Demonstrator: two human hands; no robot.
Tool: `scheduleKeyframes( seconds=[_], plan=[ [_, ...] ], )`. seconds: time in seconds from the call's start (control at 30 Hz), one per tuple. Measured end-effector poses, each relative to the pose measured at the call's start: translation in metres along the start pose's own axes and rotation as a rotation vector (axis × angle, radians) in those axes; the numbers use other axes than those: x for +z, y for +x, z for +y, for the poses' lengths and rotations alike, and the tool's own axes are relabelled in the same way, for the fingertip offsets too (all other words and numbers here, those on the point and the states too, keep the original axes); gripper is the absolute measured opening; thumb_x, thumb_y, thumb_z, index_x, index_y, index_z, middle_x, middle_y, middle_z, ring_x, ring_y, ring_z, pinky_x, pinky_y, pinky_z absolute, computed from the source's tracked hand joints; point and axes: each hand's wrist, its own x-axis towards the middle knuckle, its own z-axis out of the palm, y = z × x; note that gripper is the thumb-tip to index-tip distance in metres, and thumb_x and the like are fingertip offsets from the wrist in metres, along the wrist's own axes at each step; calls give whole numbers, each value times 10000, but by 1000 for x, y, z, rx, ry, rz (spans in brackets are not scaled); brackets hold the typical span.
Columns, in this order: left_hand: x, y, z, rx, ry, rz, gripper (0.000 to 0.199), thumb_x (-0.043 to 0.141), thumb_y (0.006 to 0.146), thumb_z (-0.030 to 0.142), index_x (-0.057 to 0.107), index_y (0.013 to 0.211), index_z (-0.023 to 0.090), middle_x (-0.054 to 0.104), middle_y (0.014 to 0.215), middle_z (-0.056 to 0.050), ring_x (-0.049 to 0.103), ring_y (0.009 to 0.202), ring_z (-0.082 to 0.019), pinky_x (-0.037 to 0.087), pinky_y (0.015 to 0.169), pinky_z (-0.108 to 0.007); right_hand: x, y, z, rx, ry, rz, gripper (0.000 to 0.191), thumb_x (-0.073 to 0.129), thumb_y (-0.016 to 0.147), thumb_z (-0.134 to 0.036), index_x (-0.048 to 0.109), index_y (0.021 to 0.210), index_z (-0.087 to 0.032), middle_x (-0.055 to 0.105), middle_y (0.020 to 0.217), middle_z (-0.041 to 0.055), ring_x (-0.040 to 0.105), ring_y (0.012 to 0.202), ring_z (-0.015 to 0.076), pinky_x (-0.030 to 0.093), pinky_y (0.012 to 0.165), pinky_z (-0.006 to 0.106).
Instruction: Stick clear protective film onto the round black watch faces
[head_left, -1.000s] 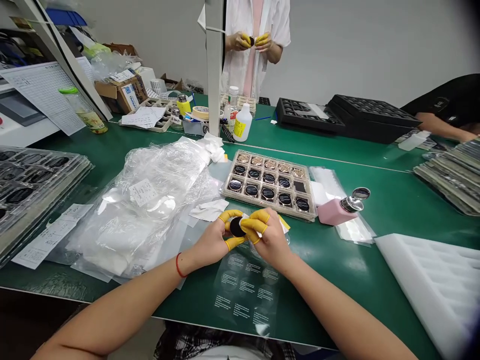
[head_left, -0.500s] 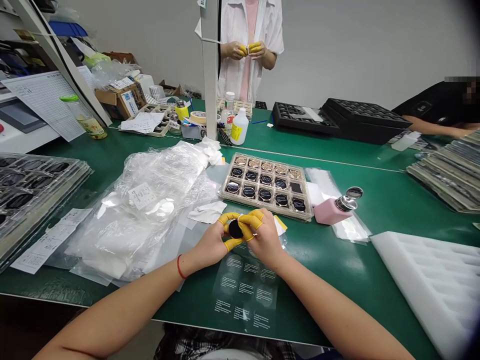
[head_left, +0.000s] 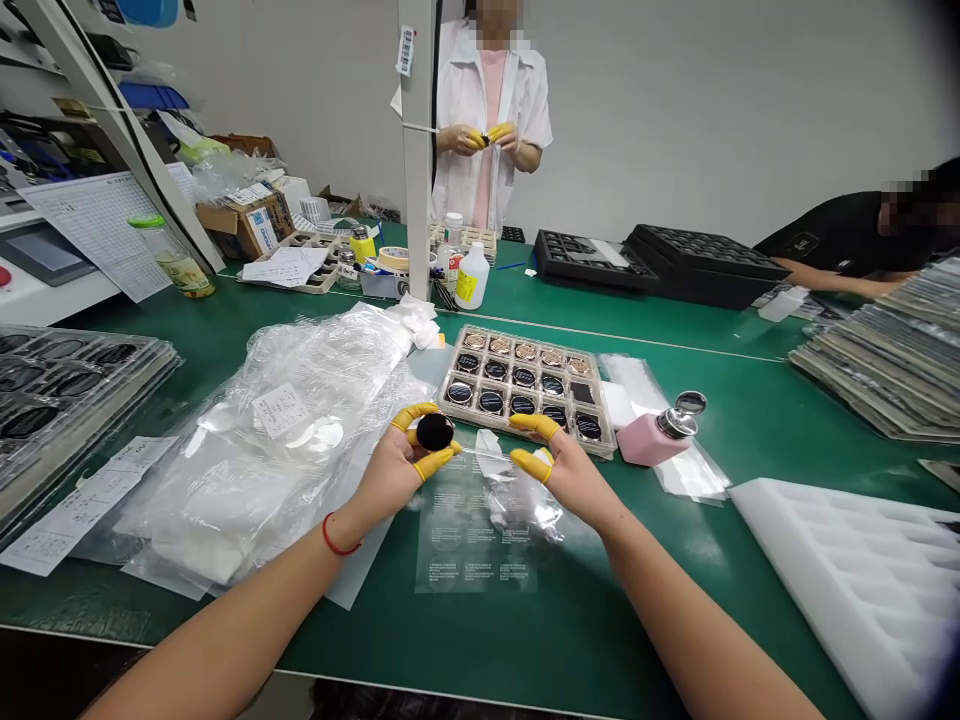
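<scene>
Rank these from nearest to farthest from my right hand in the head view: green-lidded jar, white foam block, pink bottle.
From your right hand:
1. Pink bottle: just to its right.
2. White foam block: farther right, along the near side.
3. Green-lidded jar: far off to the left, toward the back.

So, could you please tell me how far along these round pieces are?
Nine black-faced pieces in the tray look done. One black disc is in the left hand; the right hand is open. Perhaps left: the tray's empty slot and its five gold-coloured pieces.
</scene>
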Motion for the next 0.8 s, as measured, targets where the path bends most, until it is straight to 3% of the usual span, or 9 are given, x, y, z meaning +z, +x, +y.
scheduleKeyframes(
  seconds=[0.1, 0.2, 0.3, 0.5, 0.63, 0.8],
  plan=[
    [-5, 2, 6, 59, -32, 12, 598, 752, 643, 239, 393, 1121, 201, 693, 884, -15, 689, 866, -205, 498, 912, -404, -1, -4, -5, 118, 223, -126, 468, 659, 752, -370, 509, 1179, -251, 595, 1081, 51, 563, 1011, 203, 454, 896, 382],
    [-9, 0, 5, 134, 31, -52, 555, 732, 682, 232, 398, 1124, 197, 704, 918, -39, 674, 934, -213, 461, 959, -414, 5, -6, -10, 180, 360, -119, 409, 628, 778, -357, 517, 1144, -209, 607, 845, 20, 590, 758, 153, 501, 721, 335],
    [-10, -3, 1, 169, 117, -114, 520, 728, 693, 225, 420, 1111, 200, 700, 978, -57, 651, 1000, -223, 437, 987, -409, 7, -5, -12, 192, 391, -101, 393, 632, 773, -343, 518, 1116, -188, 599, 749, -4, 571, 649, 133, 499, 667, 325],
    [-9, -2, -3, 124, 75, -84, 521, 729, 690, 227, 428, 1113, 199, 696, 1015, -68, 653, 1000, -224, 451, 973, -412, -7, -2, -9, 159, 313, -52, 348, 663, 755, -366, 585, 1059, -214, 641, 978, 60, 596, 952, 202, 485, 843, 383],
    [-9, -3, -2, 119, 85, -96, 518, 724, 699, 224, 428, 1123, 203, 700, 1005, -67, 651, 1002, -215, 447, 978, -414, -11, -1, -5, 162, 223, -12, 250, 618, 786, -407, 626, 938, -208, 642, 974, 58, 589, 923, 208, 464, 853, 408],
    [-4, -6, -4, 73, 123, -91, 531, 705, 715, 221, 415, 1159, 201, 691, 1010, -73, 644, 1012, -225, 447, 973, -428, -11, 0, -11, 51, 205, 95, 196, 628, 786, -395, 627, 860, -213, 632, 1006, 53, 575, 959, 220, 418, 915, 433]
  ],
)
